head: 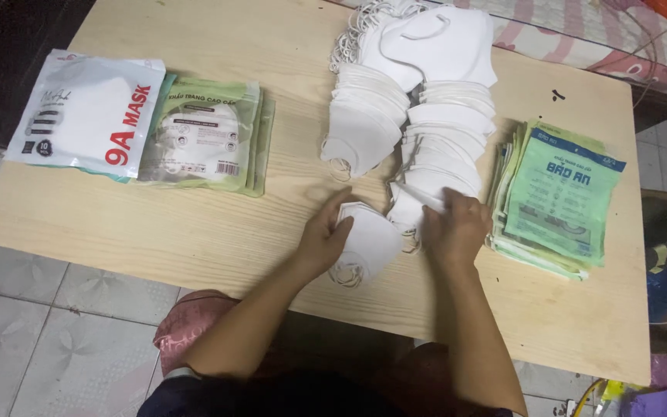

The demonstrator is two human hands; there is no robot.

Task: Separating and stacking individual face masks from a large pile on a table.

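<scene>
a small stack of white masks (366,241) is steadied near the counter (194,232) edge by the left hand (324,235), grip closed on it; the right hand (453,228) pinches one mask (418,197) from the long row (434,147), which could be toppled.

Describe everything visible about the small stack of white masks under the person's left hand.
The small stack of folded white fabric masks lies flat near the front edge of the pale wooden table, white elastic ear loops spilling toward the person. The left hand rests on its left side; the right hand is beside it, at the longer mask rows.
</scene>
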